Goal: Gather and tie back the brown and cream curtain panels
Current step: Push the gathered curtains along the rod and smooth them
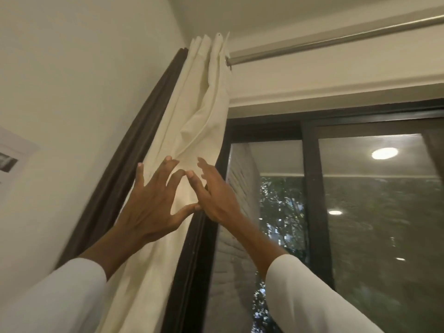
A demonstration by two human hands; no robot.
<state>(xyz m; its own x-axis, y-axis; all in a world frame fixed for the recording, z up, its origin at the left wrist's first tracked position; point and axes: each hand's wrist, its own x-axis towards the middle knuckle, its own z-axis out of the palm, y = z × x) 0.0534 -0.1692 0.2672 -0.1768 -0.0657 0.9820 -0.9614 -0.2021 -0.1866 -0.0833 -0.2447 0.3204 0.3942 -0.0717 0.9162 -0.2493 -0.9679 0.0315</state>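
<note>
The cream curtain panel [197,111] hangs bunched in folds at the left end of the metal rod [336,39]. Behind it, against the wall, a narrow strip of the brown curtain panel [134,150] shows. My left hand [153,207] is raised in front of the cream folds with fingers spread, fingertips at or on the cloth. My right hand [213,193] is beside it, fingers apart, at the cream panel's right edge near the window frame. Neither hand grips the fabric. Both forearms wear white sleeves.
A dark-framed window [312,188] with a mesh screen fills the right side, with trees outside and ceiling lights reflected in it. A white wall [72,92] is on the left, with a paper sheet [12,159] stuck to it.
</note>
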